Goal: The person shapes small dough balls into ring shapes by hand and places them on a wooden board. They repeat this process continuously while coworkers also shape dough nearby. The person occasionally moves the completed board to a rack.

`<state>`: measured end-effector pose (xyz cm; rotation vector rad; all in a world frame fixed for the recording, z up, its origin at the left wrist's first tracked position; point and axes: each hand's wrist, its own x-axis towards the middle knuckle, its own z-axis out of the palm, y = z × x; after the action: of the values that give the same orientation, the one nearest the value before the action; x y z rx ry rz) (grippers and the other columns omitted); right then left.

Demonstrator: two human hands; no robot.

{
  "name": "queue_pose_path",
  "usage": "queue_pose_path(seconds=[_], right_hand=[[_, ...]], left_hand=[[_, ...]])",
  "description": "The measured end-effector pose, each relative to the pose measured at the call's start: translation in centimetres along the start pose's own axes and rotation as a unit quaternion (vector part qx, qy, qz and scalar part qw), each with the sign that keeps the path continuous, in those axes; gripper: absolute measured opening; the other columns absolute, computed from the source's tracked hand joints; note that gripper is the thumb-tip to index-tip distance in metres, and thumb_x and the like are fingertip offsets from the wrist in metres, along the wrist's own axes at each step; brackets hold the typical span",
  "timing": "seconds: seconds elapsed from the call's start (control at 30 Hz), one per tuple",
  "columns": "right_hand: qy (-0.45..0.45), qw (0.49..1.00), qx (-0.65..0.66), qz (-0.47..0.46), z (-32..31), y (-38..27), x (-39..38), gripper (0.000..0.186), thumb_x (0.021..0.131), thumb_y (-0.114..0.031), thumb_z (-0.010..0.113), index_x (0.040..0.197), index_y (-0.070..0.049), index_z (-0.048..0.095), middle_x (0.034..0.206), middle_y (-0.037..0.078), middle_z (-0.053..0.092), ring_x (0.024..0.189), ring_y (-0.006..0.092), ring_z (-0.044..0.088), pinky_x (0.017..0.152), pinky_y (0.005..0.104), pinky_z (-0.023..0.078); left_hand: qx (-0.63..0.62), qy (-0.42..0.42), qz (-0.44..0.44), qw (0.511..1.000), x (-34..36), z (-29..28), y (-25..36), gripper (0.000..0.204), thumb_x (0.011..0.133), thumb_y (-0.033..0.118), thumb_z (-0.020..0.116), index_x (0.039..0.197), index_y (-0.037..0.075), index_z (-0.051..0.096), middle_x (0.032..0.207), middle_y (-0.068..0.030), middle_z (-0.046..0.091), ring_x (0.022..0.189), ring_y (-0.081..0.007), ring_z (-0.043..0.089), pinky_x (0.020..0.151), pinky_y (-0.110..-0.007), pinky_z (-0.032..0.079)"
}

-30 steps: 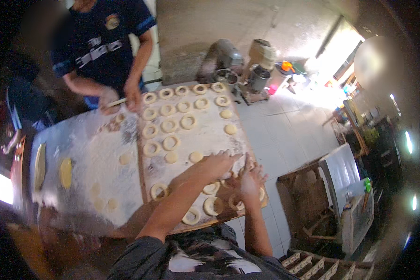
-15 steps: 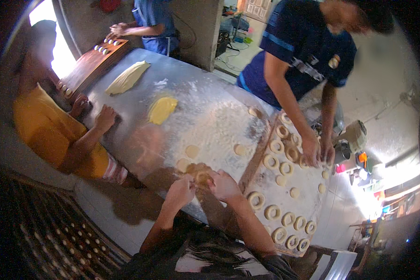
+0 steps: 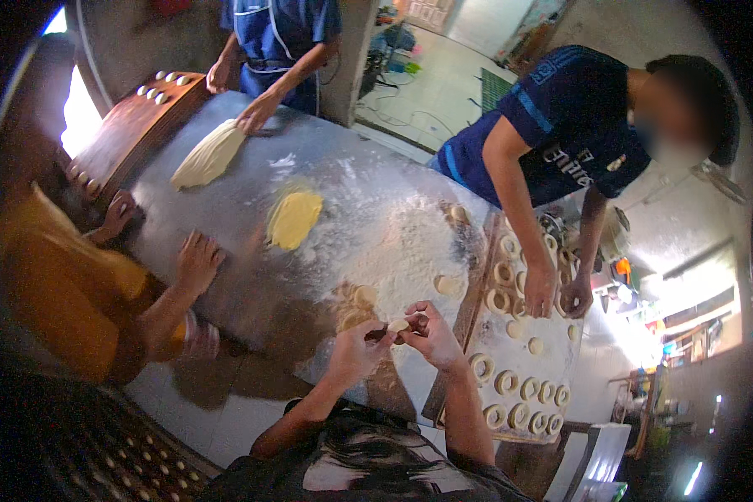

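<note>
Above the floury near edge of the table, my left hand [image 3: 358,351] and my right hand [image 3: 433,336] meet, fingers closed. A small pale piece of dough [image 3: 400,325] is pinched between their fingertips, partly covered by them. Just beyond my hands lies a round dough piece [image 3: 366,294] on the flour. Another round dough piece [image 3: 448,286] rests farther right. To my right a floured board [image 3: 510,336] carries several dough rings [image 3: 505,382] in rows and a few small dough discs [image 3: 535,345].
Across the board, a person in a dark blue shirt [image 3: 552,100] handles rings. At the far left, a person's hand [image 3: 261,113] touches a long dough slab [image 3: 207,156]. A yellow slab [image 3: 294,220] lies mid-table. A person in orange [image 3: 67,284] leans on the left edge.
My hands have shifted right, with the dough piece between their fingertips. The far person has turned and reached onto the long dough slab. The person in blue has moved a hand among the rings.
</note>
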<state>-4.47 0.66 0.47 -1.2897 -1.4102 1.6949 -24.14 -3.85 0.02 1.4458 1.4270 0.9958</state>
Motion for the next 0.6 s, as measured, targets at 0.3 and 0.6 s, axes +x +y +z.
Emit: queue_pose_path(seconds=[0.3, 0.6], right_hand=[[0.305, 0.901, -0.288, -0.112, 4.7, -0.8, 0.3, 0.042, 0.089, -0.009, 0.066, 0.125, -0.008, 0.044, 0.100, 0.004, 0.059, 0.094, 0.0196, 0.060, 0.082, 0.0369, 0.050], [0.012, 0.943, 0.279, -0.182, -0.2, 0.2, -1.5, 0.032, 0.093, -0.012, 0.051, 0.124, -0.005, 0.052, 0.107, 0.006, 0.055, 0.090, 0.0174, 0.054, 0.090, 0.0320, 0.044]], left_hand=[[0.047, -0.019, 0.121, 0.991, 2.3, -0.4, 2.9, 0.025, 0.080, 0.010, 0.075, 0.100, -0.001, 0.065, 0.091, -0.0133, 0.069, 0.080, -0.0236, 0.069, 0.071, -0.035, 0.053], [-0.072, 0.125, 0.236, 0.961, 3.2, 5.7, 3.3, 0.039, 0.091, -0.003, 0.052, 0.128, -0.001, 0.043, 0.090, -0.0144, 0.058, 0.078, -0.0313, 0.061, 0.078, -0.040, 0.051]])
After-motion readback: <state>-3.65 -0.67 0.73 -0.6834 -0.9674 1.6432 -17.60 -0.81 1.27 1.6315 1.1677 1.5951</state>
